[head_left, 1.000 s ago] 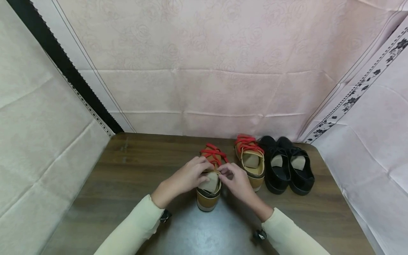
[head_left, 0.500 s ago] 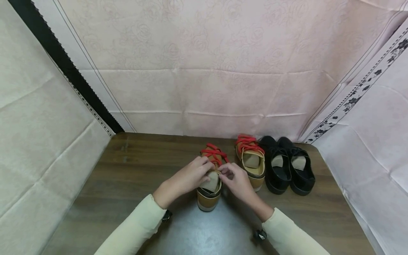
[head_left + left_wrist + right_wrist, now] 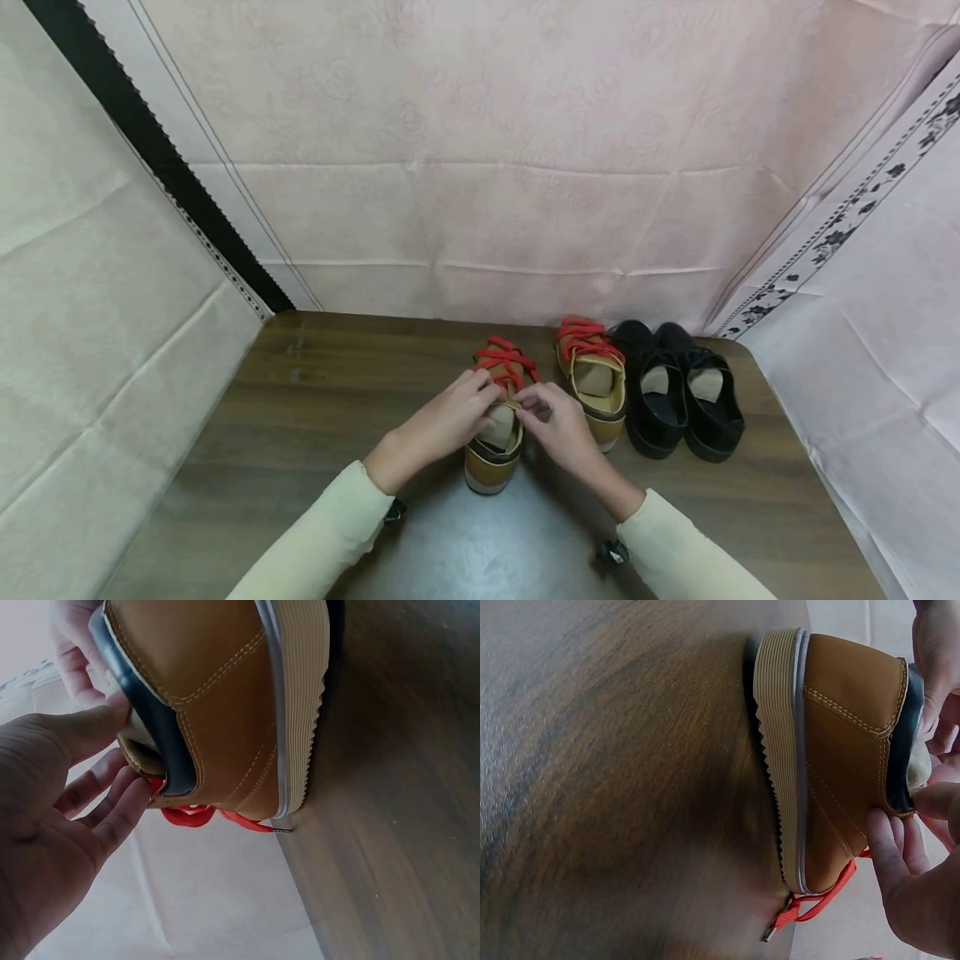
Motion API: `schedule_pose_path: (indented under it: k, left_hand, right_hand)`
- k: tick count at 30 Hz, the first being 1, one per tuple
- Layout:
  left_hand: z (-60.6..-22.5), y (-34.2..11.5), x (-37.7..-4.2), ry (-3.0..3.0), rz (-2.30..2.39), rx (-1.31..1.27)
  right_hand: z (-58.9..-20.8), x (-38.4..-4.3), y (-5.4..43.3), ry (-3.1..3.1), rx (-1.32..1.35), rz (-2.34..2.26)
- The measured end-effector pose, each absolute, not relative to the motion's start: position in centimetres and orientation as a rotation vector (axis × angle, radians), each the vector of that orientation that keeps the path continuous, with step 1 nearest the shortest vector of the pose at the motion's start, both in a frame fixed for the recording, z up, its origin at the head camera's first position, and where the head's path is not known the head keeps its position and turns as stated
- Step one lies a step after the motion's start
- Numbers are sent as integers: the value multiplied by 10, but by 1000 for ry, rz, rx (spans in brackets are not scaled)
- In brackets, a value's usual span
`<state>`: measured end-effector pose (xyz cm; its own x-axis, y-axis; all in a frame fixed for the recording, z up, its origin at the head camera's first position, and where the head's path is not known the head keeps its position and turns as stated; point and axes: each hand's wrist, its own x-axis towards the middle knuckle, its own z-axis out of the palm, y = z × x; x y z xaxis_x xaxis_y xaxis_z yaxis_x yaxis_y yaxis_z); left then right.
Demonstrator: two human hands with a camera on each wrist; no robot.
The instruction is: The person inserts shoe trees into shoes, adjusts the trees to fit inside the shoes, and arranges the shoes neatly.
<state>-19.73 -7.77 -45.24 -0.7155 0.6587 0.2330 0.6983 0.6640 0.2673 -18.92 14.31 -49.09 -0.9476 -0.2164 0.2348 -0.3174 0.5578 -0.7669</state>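
A tan shoe (image 3: 487, 473) with a dark collar and red lace (image 3: 501, 354) stands on the wooden table, toe pointing away. My left hand (image 3: 448, 417) holds the left side of its opening, just behind the laces; the left wrist view shows thumb and fingers at the collar (image 3: 174, 746). Opposite, my right hand (image 3: 553, 423) pinches the front end of the collar on the right, thumb inside and fingers outside, clearest in the right wrist view. A pale insert (image 3: 497, 429) fills the opening. One lace end (image 3: 776, 924) hangs beside the shoe near the table.
Just right of the held shoe is its red-laced mate (image 3: 600, 406). Beyond it, two black shoes (image 3: 654, 429) stand side by side near the table's right edge. Pale patterned cloth (image 3: 465, 208) hangs behind and along both sides of the wooden table (image 3: 330, 392).
The left hand has shifted very slightly right along with the shoe's heel. Otherwise both hands keep their places at the shoe opening.
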Motion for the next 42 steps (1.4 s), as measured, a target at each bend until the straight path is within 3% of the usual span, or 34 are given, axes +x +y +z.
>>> schedule_pose_path:
  k: [42]
  left_hand:
    - [-451, -68, -207, -2681, -387, -1124]
  right_hand:
    - [-490, -188, 141, -2636, 454, 1335]
